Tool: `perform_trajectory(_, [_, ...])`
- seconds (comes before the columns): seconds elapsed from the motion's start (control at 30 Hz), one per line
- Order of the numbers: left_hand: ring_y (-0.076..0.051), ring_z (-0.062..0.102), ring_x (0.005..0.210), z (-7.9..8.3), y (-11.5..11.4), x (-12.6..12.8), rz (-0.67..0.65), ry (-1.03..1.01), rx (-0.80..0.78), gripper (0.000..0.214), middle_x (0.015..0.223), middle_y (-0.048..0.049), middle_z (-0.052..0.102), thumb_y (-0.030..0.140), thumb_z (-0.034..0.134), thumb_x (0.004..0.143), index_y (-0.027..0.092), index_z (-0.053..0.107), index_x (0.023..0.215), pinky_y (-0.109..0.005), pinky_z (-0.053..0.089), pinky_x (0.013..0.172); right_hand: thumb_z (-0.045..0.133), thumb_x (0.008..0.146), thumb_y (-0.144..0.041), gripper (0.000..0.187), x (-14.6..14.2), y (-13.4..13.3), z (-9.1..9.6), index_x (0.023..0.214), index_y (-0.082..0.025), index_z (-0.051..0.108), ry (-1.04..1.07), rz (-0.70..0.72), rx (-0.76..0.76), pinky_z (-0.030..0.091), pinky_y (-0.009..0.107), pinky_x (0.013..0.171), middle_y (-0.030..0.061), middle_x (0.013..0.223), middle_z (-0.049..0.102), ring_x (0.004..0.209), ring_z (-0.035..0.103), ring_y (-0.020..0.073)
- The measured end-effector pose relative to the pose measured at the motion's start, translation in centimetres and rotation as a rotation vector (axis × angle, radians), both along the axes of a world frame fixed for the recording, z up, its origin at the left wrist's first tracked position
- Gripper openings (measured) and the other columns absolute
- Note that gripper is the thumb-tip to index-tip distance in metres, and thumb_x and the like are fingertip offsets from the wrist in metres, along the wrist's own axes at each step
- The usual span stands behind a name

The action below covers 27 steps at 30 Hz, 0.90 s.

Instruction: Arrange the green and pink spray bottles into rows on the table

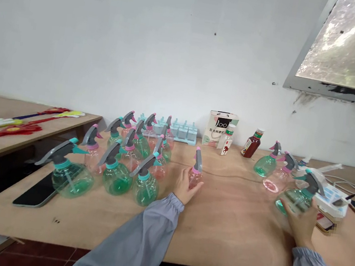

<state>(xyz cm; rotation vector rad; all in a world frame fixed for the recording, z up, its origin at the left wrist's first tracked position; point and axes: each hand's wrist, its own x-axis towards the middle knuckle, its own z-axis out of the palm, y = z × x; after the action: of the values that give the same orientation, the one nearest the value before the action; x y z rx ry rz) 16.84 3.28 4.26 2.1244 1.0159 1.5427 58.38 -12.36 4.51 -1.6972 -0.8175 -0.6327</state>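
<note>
My left hand (184, 186) is wrapped round a pink spray bottle (196, 170) with a grey trigger, standing upright on the wooden table (229, 229) near its middle. My right hand (300, 222) grips a green spray bottle (298, 196) at the right side of the table. Both arms wear grey sleeves. Left of my left hand stands a cluster of several green and pink spray bottles (126, 165). Two more spray bottles, a green one (265, 161) and a pink one (278, 177), stand behind my right hand.
A black phone (37, 192) lies at the table's left front. A blue ice tray (178, 131), a white carton (220, 128), a small white bottle (226, 142) and a dark bottle (251, 144) stand by the wall. A power strip (332, 198) with cables lies far right. Another table (5, 125) holds coloured sticks.
</note>
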Motion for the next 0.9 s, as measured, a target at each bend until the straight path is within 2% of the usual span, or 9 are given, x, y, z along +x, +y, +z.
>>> perform_trajectory(0.23, [-0.029, 0.061, 0.118, 0.0, 0.1, -0.1, -0.004, -0.011, -0.006, 0.062, 0.121, -0.0125, 0.058, 0.037, 0.074, 0.08, 0.02, 0.045, 0.132, -0.047, 0.052, 0.1, 0.079, 0.052, -0.078, 0.111, 1.7, 1.4, 0.3, 0.135, -0.015, 0.041, 0.07, -0.03, -0.073, 0.034, 0.064, 0.107, 0.034, 0.139, 0.047, 0.137, 0.042, 0.0512])
perform_trajectory(0.33, [-0.029, 0.06, 0.118, 0.0, 0.0, -0.1, -0.013, -0.021, -0.02, 0.062, 0.12, -0.0123, 0.058, 0.037, 0.074, 0.08, 0.02, 0.045, 0.132, -0.047, 0.051, 0.1, 0.076, 0.056, -0.078, 0.103, 1.0, 2.0, 0.3, 0.131, -0.013, 0.044, -0.108, -0.109, 0.128, 0.034, 0.064, 0.109, 0.0329, 0.134, 0.048, 0.134, 0.043, 0.0493])
perform_trajectory(0.4, [-0.029, 0.06, 0.119, 0.0, -0.2, 0.0, -0.011, -0.025, -0.019, 0.063, 0.12, -0.0124, 0.058, 0.035, 0.073, 0.078, 0.019, 0.045, 0.132, -0.047, 0.051, 0.101, 0.07, 0.066, -0.074, 0.087, -1.5, 2.8, 0.8, 0.126, -0.014, 0.047, -0.234, -0.086, 0.296, 0.035, 0.064, 0.11, 0.0284, 0.128, 0.05, 0.129, 0.048, 0.0457])
perform_trajectory(0.43, [-0.029, 0.06, 0.119, -0.1, -0.3, 0.1, -0.012, -0.023, -0.014, 0.064, 0.12, -0.0126, 0.058, 0.033, 0.073, 0.077, 0.019, 0.044, 0.132, -0.047, 0.051, 0.102, 0.066, 0.074, -0.068, 0.074, -3.4, 3.3, 1.2, 0.123, -0.016, 0.048, -0.271, -0.021, 0.346, 0.037, 0.065, 0.108, 0.0248, 0.125, 0.052, 0.126, 0.051, 0.0426])
perform_trajectory(0.5, [-0.029, 0.06, 0.119, -0.1, -0.5, 0.2, -0.022, -0.016, -0.001, 0.067, 0.122, -0.0131, 0.057, 0.03, 0.073, 0.075, 0.018, 0.043, 0.133, -0.047, 0.05, 0.103, 0.065, 0.082, -0.057, 0.054, -7.9, 4.8, 2.7, 0.118, -0.019, 0.051, -0.311, 0.206, 0.293, 0.041, 0.063, 0.105, 0.0182, 0.12, 0.055, 0.12, 0.055, 0.0365])
perform_trajectory(0.6, [-0.029, 0.06, 0.118, -0.1, -0.8, 0.2, -0.04, -0.005, 0.0, 0.067, 0.123, -0.0131, 0.057, 0.029, 0.073, 0.075, 0.019, 0.042, 0.134, -0.048, 0.049, 0.105, 0.065, 0.088, -0.047, 0.042, -14.7, 7.0, 5.3, 0.121, -0.021, 0.055, -0.323, 0.642, 0.051, 0.045, 0.057, 0.106, 0.0153, 0.121, 0.06, 0.121, 0.058, 0.0315])
perform_trajectory(0.77, [-0.029, 0.058, 0.12, 0.0, -1.2, 0.0, -0.078, 0.006, 0.021, 0.067, 0.126, -0.0141, 0.055, 0.029, 0.072, 0.076, 0.019, 0.041, 0.136, -0.048, 0.048, 0.106, 0.081, 0.076, -0.05, 0.084, -22.1, 9.6, 7.3, 0.146, -0.024, 0.042, -0.132, 1.225, -0.313, 0.04, 0.055, 0.114, 0.0172, 0.148, 0.05, 0.136, 0.051, 0.0319])
perform_trajectory(0.83, [-0.029, 0.057, 0.119, 0.0, -1.4, -0.1, -0.105, 0.006, 0.041, 0.068, 0.125, -0.014, 0.056, 0.027, 0.072, 0.076, 0.019, 0.041, 0.136, -0.048, 0.049, 0.104, 0.085, 0.072, -0.049, 0.094, -24.0, 10.3, 7.3, 0.15, -0.025, 0.039, -0.006, 1.38, -0.383, 0.036, 0.055, 0.118, 0.0169, 0.153, 0.046, 0.14, 0.047, 0.0318])
perform_trajectory(0.9, [-0.028, 0.058, 0.117, 0.0, -1.6, -0.2, -0.114, 0.009, 0.043, 0.066, 0.123, -0.0131, 0.057, 0.026, 0.071, 0.077, 0.019, 0.042, 0.136, -0.047, 0.05, 0.102, 0.083, 0.074, -0.047, 0.092, -25.5, 10.9, 7.3, 0.151, -0.025, 0.039, 0.107, 1.477, -0.379, 0.034, 0.052, 0.12, 0.0155, 0.154, 0.047, 0.143, 0.046, 0.0297])
